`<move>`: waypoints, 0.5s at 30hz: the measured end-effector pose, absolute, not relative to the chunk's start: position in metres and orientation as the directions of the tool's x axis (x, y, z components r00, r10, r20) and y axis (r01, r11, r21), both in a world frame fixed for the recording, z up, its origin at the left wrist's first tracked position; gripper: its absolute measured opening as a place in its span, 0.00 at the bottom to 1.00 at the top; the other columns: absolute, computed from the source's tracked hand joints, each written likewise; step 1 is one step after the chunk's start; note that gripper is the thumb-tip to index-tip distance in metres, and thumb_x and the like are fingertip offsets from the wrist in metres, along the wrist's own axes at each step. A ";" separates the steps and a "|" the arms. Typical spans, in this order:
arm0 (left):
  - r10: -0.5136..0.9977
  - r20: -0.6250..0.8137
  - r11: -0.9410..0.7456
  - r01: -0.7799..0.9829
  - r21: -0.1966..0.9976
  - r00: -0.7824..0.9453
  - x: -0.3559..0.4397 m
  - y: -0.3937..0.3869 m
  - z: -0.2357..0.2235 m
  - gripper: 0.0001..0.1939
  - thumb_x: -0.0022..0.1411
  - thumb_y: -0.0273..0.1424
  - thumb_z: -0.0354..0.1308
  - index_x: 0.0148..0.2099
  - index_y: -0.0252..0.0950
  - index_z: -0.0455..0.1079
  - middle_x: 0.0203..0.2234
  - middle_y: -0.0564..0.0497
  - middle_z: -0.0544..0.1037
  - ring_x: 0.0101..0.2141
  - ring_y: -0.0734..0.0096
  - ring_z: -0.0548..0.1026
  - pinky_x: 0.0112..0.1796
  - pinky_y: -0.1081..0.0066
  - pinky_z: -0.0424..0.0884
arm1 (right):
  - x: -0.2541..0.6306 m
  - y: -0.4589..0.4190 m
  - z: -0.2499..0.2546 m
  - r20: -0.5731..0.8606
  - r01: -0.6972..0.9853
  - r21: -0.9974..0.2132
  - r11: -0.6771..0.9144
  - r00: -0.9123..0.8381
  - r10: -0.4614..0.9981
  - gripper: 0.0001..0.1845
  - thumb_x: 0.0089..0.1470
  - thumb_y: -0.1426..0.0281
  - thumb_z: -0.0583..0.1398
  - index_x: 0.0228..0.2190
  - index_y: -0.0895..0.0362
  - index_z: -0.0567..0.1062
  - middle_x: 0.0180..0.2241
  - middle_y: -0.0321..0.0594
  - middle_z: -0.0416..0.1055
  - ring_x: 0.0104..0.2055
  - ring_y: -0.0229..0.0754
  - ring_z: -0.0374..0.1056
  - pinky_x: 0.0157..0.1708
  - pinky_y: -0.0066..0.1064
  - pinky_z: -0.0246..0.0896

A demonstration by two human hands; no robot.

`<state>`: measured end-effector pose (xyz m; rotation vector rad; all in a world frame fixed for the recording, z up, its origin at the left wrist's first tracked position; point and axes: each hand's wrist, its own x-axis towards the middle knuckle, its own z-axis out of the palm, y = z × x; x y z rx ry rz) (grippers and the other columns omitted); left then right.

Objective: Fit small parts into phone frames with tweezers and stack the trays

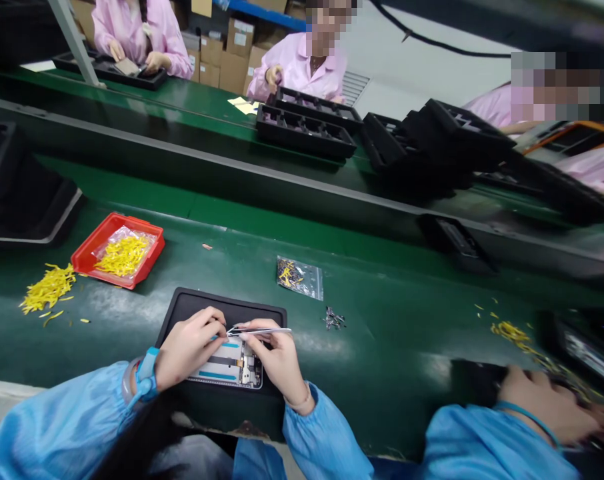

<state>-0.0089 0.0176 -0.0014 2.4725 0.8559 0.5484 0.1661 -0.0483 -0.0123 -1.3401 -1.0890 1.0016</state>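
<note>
One device (226, 363), its insides bared, lies before us on a black pad (252, 306) atop the green surface (382, 353). Our right hand (278, 357) grasps tweezers (275, 331); our left hand (192, 343) bunches its fingers near their tip, holding what, we cannot tell.

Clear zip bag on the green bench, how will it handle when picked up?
Probably floppy: the clear bag looks like thin, see-through film. Likely light, since it seems only partly filled with small yellow and dark pieces. May sag to one side if lifted, as those pieces bunch toward its left end.
</note>
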 end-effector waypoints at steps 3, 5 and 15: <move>0.658 0.208 -0.689 0.467 0.554 0.724 -0.009 0.019 -0.001 0.10 0.63 0.25 0.49 0.33 0.38 0.70 0.34 0.52 0.73 0.34 0.75 0.74 0.32 0.79 0.70 | 0.167 -0.049 -0.012 0.029 0.083 -0.996 0.011 0.220 0.975 0.08 0.51 0.63 0.64 0.28 0.55 0.78 0.29 0.41 0.78 0.33 0.44 0.76 0.32 0.31 0.73; 0.658 0.203 -0.681 0.458 0.572 0.725 -0.009 0.020 -0.002 0.10 0.63 0.24 0.50 0.33 0.38 0.71 0.33 0.52 0.73 0.34 0.74 0.74 0.33 0.79 0.70 | 0.167 -0.049 -0.012 0.018 0.059 -0.998 0.004 0.231 0.973 0.09 0.50 0.62 0.65 0.27 0.55 0.77 0.29 0.41 0.77 0.32 0.44 0.76 0.31 0.30 0.73; 0.604 0.227 -0.755 0.456 0.471 0.764 -0.013 0.016 -0.008 0.13 0.66 0.25 0.47 0.38 0.39 0.74 0.33 0.51 0.74 0.32 0.74 0.71 0.32 0.79 0.70 | 0.167 -0.048 -0.013 -0.069 -0.035 -0.997 -0.062 0.237 0.969 0.12 0.48 0.59 0.66 0.28 0.55 0.75 0.30 0.41 0.78 0.33 0.45 0.76 0.32 0.32 0.73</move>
